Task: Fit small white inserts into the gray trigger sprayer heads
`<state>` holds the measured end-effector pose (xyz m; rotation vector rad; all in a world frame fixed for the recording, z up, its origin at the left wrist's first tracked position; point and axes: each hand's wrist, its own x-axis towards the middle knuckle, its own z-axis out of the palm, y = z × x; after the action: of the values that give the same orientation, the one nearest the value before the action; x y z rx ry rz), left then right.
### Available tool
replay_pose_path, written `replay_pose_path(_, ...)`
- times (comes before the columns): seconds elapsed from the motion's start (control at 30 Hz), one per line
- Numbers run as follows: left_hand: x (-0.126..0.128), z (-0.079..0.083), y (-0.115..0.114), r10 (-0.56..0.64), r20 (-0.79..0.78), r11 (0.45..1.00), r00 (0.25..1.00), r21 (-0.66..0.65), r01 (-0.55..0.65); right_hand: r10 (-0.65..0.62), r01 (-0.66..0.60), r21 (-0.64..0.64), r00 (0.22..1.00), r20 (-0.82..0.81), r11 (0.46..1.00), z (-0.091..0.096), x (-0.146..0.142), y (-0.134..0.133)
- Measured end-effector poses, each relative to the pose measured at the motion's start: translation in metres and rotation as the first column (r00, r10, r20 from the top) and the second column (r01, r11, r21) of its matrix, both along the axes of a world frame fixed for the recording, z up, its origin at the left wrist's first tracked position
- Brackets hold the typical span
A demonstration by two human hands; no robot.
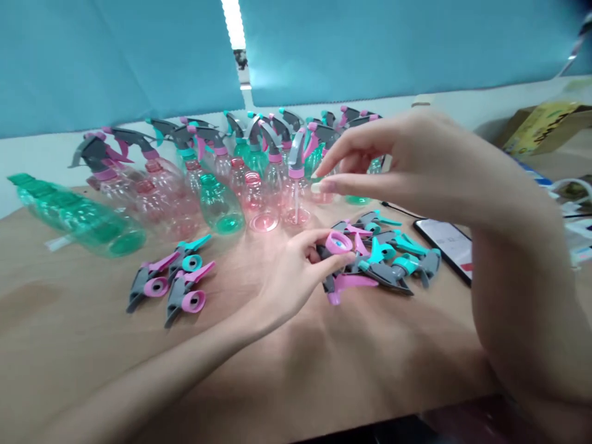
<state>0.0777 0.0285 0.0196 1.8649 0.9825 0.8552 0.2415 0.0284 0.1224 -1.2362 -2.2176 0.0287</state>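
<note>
My left hand is closed on a grey and pink trigger spray head, its pink collar ring facing up. It rests at the left edge of a pile of loose grey spray heads with pink or teal parts. Above and to the right, my right hand is raised, thumb and index fingertips brought together in a pinch. Whether something thin is between them I cannot make out. Just left of those fingertips stands a clear pink bottle fitted with a pink-collared spray head and a tube inside.
Behind stand rows of capped spray bottles, with open pink bottles and a green bottle in front. Stacked green bottles lie at left. More spray heads lie left of centre. A phone and a cardboard box are at right.
</note>
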Motion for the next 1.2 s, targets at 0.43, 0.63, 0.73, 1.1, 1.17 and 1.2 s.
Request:
replay_pose_path(0.43,0.08,0.005,0.068,0.038,-0.632,0.918,0.774,0.328,0.223,-0.227,0.226,0.094,0.974,0.003,0.97,-0.004,0.054,0.041)
replay_pose_path(0.63,0.051,0.008,0.063,0.101,-0.655,0.904,0.749,0.375,0.206,-0.21,0.207,0.07,0.977,0.028,0.976,-0.012,0.055,0.054)
replay_pose_path(0.73,0.02,0.011,0.055,0.111,-0.624,0.909,0.773,0.379,0.176,-0.196,0.208,-0.112,0.974,0.111,0.972,-0.026,0.048,0.064)
replay_pose_path(1.1,-0.135,0.014,-0.006,0.322,-0.541,0.917,0.777,0.382,-0.114,0.018,0.053,-0.214,0.947,0.32,0.975,-0.13,0.022,0.067)
replay_pose_path(1.17,-0.163,0.013,-0.013,0.386,-0.526,0.89,0.758,0.429,-0.155,-0.018,0.079,-0.165,0.941,0.338,0.983,-0.14,0.026,0.065)
replay_pose_path(1.2,-0.176,0.012,-0.016,0.412,-0.521,0.877,0.747,0.45,-0.169,-0.04,0.103,-0.165,0.938,0.344,0.981,-0.143,0.028,0.064)
